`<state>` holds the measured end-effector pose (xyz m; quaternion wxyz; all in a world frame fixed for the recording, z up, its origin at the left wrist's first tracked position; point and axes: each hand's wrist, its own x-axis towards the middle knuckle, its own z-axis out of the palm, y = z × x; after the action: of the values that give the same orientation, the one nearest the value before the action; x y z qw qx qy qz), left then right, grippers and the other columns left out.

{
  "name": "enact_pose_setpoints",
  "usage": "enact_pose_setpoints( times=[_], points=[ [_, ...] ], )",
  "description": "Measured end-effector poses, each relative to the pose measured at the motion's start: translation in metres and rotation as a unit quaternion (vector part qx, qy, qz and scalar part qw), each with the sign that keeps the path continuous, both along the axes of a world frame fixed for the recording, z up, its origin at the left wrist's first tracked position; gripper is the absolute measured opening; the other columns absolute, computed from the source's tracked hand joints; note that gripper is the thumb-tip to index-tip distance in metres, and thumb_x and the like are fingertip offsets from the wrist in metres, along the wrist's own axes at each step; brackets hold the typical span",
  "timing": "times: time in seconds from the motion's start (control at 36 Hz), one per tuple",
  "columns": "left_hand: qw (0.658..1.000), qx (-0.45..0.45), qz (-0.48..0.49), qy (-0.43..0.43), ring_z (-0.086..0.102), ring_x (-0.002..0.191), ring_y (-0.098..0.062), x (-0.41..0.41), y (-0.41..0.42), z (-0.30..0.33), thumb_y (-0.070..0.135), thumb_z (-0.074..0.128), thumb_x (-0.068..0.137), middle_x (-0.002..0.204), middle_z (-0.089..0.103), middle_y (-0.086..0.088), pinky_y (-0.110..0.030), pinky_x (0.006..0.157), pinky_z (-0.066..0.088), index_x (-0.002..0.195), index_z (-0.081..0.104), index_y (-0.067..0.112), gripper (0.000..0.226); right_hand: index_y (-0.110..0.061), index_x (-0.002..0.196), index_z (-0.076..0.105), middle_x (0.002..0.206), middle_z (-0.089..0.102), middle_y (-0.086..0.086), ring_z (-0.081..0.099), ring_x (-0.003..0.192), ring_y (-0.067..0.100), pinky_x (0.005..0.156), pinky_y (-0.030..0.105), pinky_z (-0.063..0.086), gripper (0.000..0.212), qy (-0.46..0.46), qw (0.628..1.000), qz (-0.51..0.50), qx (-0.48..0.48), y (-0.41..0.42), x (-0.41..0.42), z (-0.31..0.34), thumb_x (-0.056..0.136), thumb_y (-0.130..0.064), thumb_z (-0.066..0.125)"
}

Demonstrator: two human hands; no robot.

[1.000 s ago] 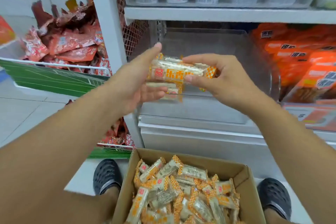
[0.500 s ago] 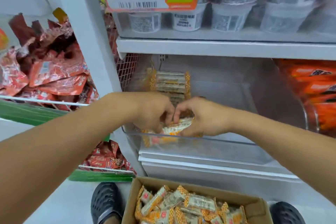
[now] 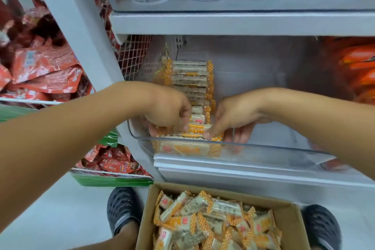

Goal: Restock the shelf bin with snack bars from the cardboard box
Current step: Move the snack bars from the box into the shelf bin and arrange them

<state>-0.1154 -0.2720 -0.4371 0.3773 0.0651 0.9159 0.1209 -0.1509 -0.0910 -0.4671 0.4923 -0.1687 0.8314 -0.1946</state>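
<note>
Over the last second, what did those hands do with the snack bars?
Both hands, left and right, carried the held snack bars from mid-air down into the clear bin, setting them at the row's front. They still grip them. The cardboard box stayed put.

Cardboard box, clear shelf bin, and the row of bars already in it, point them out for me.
cardboard box (image 3: 227,188): head view, bare far rim.
shelf bin (image 3: 274,149): head view, clear front wall.
row of bars (image 3: 189,74): head view, wrapper near the back.
</note>
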Motion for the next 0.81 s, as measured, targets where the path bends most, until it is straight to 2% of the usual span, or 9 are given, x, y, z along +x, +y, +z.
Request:
enact_pose_setpoints(
  times=[0.08, 0.22, 0.31, 0.39, 0.5, 0.56, 0.64, 0.72, 0.81],
  points=[
    [0.999, -0.046, 0.011, -0.014, 0.072, 0.08, -0.03, 0.001, 0.0, 0.0, 0.031, 0.076, 0.086, 0.1, 0.069, -0.016, -0.044, 0.065, 0.063, 0.098, 0.063, 0.014, 0.024, -0.001, 0.087, 0.068, 0.074, 0.072, 0.021, 0.07, 0.054, 0.021, 0.061, 0.027, 0.06, 0.021, -0.077, 0.994, -0.065, -0.032, -0.004, 0.0, -0.005, 0.089, -0.021, 0.074],
    [0.993, -0.112, -0.032, 0.018, 0.074, 0.075, -0.026, 0.007, 0.008, -0.003, 0.026, 0.074, 0.087, 0.091, 0.071, -0.009, -0.042, 0.069, 0.062, 0.099, 0.065, 0.01, 0.021, -0.009, 0.083, 0.068, 0.063, 0.063, 0.003, 0.058, 0.046, 0.006, 0.046, 0.011, 0.048, 0.014, -0.029, 0.989, -0.133, -0.063, -0.019, 0.006, -0.019, 0.084, -0.018, 0.079],
    [0.995, -0.097, -0.03, 0.022, 0.074, 0.077, -0.026, 0.007, 0.007, -0.002, 0.024, 0.074, 0.088, 0.088, 0.07, -0.007, -0.04, 0.069, 0.063, 0.092, 0.066, 0.011, 0.016, -0.001, 0.099, 0.07, 0.067, 0.066, 0.007, 0.062, 0.047, 0.01, 0.05, 0.015, 0.053, 0.028, -0.036, 0.988, -0.137, -0.061, -0.018, 0.006, -0.015, 0.085, -0.024, 0.078],
    [0.999, -0.046, 0.002, 0.011, 0.073, 0.071, -0.027, 0.006, 0.003, 0.003, 0.023, 0.071, 0.091, 0.08, 0.07, -0.009, -0.039, 0.067, 0.063, 0.089, 0.066, 0.009, 0.015, 0.0, 0.09, 0.066, 0.069, 0.068, 0.013, 0.066, 0.052, 0.015, 0.065, 0.025, 0.058, 0.026, -0.056, 0.984, -0.159, -0.062, -0.008, -0.001, -0.006, 0.089, -0.025, 0.073],
    [0.996, 0.026, 0.055, 0.064, 0.069, 0.061, -0.02, -0.002, 0.006, 0.007, 0.021, 0.062, 0.097, 0.079, 0.071, -0.012, -0.029, 0.055, 0.058, 0.097, 0.065, 0.01, 0.012, 0.005, 0.096, 0.063, 0.078, 0.069, 0.021, 0.071, 0.058, 0.023, 0.064, 0.03, 0.06, 0.035, -0.098, 0.978, -0.182, -0.04, 0.0, -0.005, -0.002, 0.097, -0.03, 0.063],
    [0.997, 0.01, 0.053, 0.061, 0.073, 0.071, -0.026, -0.005, 0.012, 0.007, 0.019, 0.057, 0.099, 0.086, 0.072, -0.015, -0.033, 0.057, 0.061, 0.102, 0.063, 0.01, 0.012, 0.007, 0.093, 0.063, 0.077, 0.069, 0.024, 0.072, 0.061, 0.028, 0.07, 0.035, 0.06, 0.034, -0.151, 0.967, -0.194, -0.065, -0.004, 0.0, -0.001, 0.101, -0.025, 0.056],
    [0.998, -0.036, 0.037, 0.026, 0.072, 0.067, -0.026, -0.004, 0.017, 0.005, 0.016, 0.051, 0.101, 0.083, 0.067, -0.014, -0.033, 0.055, 0.061, 0.101, 0.061, 0.012, 0.011, 0.011, 0.09, 0.061, 0.079, 0.068, 0.028, 0.072, 0.063, 0.032, 0.073, 0.04, 0.058, 0.032, -0.196, 0.952, -0.216, -0.095, -0.011, 0.004, 0.002, 0.102, -0.017, 0.05],
    [0.998, -0.01, 0.062, 0.023, 0.074, 0.079, -0.027, 0.0, 0.014, 0.006, 0.02, 0.049, 0.103, 0.089, 0.063, -0.011, -0.037, 0.064, 0.063, 0.094, 0.06, 0.016, 0.015, 0.007, 0.089, 0.062, 0.073, 0.07, 0.022, 0.072, 0.06, 0.024, 0.067, 0.029, 0.059, 0.031, -0.125, 0.962, -0.224, -0.096, -0.004, 0.007, 0.01, 0.101, -0.017, 0.048],
    [0.995, 0.036, 0.065, 0.066, 0.068, 0.071, -0.02, 0.011, 0.01, 0.015, 0.023, 0.05, 0.102, 0.084, 0.068, -0.006, -0.029, 0.059, 0.057, 0.093, 0.066, 0.017, 0.019, 0.006, 0.099, 0.064, 0.093, 0.072, 0.024, 0.073, 0.083, 0.032, 0.075, 0.033, 0.061, 0.027, 0.008, 0.963, -0.241, -0.124, 0.017, 0.013, 0.025, 0.1, -0.019, 0.054]
  ],
)
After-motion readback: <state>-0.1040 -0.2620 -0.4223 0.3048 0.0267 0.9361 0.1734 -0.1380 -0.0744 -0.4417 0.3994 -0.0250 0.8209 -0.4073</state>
